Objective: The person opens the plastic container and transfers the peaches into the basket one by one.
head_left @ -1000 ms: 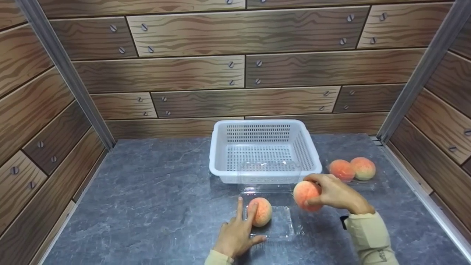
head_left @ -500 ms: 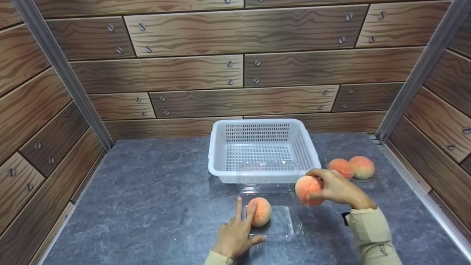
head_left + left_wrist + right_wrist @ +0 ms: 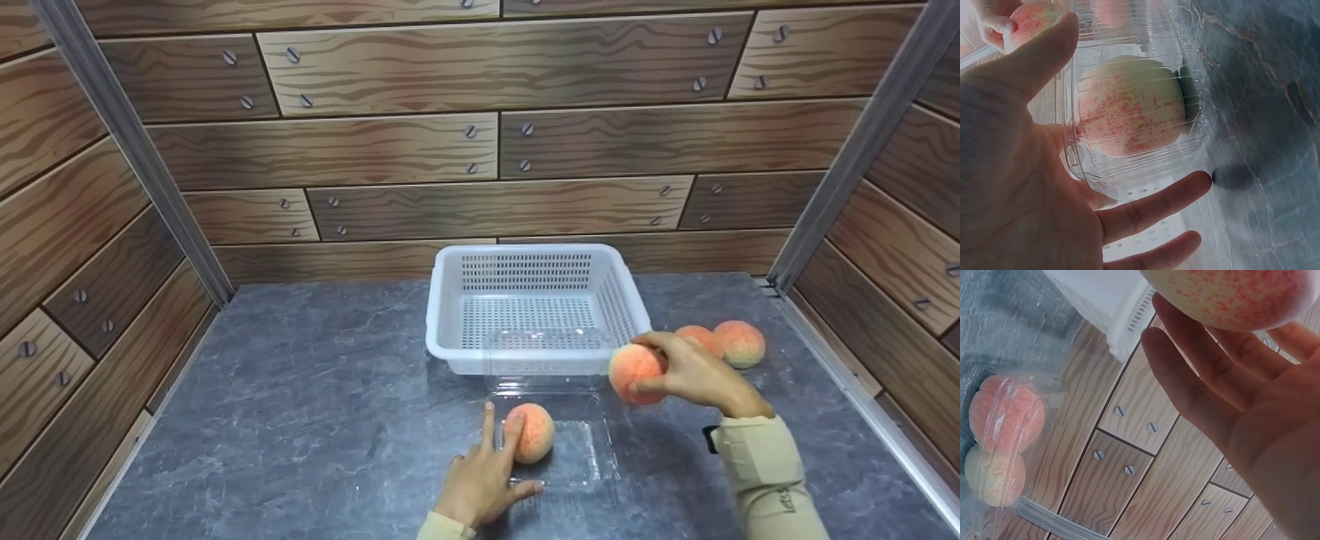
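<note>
A peach point(image 3: 535, 435) lies in the left part of a clear plastic clamshell box point(image 3: 574, 480), whose lid point(image 3: 514, 384) stands raised against the white basket. My left hand point(image 3: 480, 480) is at the box's left side with fingers outstretched; one finger overlaps the peach in the head view. Seen from the left wrist, the peach point(image 3: 1129, 107) sits behind the clear wall, and the thumb lies along the box's edge. My right hand point(image 3: 694, 375) grips another peach point(image 3: 630, 371) above the table, right of the box. The right wrist view shows this peach point(image 3: 1241, 292) against the fingers.
A white perforated basket point(image 3: 439, 315) stands behind the box. Two more peaches point(image 3: 740, 345) sit at the back right in another clear plastic box point(image 3: 1050, 391). Wood-patterned walls point(image 3: 412, 142) and metal corner posts point(image 3: 142, 157) bound the grey marbled table point(image 3: 300, 420).
My right hand has moved away from the box, up and slightly rightward, with the peach in its grip. My left hand and the peach in the box stay in place.
</note>
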Motion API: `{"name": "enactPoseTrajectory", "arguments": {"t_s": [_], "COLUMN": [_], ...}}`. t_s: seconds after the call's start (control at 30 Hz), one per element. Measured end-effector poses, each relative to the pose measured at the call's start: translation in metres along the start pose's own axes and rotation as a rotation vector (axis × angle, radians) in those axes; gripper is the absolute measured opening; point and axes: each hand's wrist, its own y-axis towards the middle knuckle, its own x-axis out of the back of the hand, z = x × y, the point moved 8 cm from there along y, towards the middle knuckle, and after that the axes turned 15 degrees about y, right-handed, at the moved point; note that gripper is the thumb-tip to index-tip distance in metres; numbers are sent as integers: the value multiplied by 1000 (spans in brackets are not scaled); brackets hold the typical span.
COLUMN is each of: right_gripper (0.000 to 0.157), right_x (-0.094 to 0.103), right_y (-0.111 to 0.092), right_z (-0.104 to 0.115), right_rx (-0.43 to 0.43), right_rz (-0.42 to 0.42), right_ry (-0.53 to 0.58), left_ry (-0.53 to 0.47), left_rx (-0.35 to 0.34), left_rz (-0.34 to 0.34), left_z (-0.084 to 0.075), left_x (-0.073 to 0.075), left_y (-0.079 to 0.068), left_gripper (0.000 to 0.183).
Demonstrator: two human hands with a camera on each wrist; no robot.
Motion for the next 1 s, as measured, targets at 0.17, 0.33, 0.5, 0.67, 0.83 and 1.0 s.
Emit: {"name": "enactPoseTrajectory", "arguments": {"t_s": [0.17,0.33,0.5,0.67,0.83,1.0], "right_gripper": [62,60,60,62,59,61], "right_x": [4,10,15,18,20,20], "right_y": [2,4,8,14,17,19], "right_z": [0,4,4,2,1,-5], "right_rx": [19,72,71,65,89,73], "right_rz": [-28,-83,-99,-101,-113,-141], "right_ry": [-20,-76,-94,-72,-61,-38], "left_ry": [-17,-37,-26,-22,-40,-41], "left_rx": [2,9,5,-1,0,2], "left_rz": [14,27,21,12,16,10], "left_z": [0,1,1,1,1,1], "left_x": [-3,-3,-2,0,0,0], "left_y": [-1,-1,0,0,0,0], "left_gripper": [96,96,96,95,95,95]}}
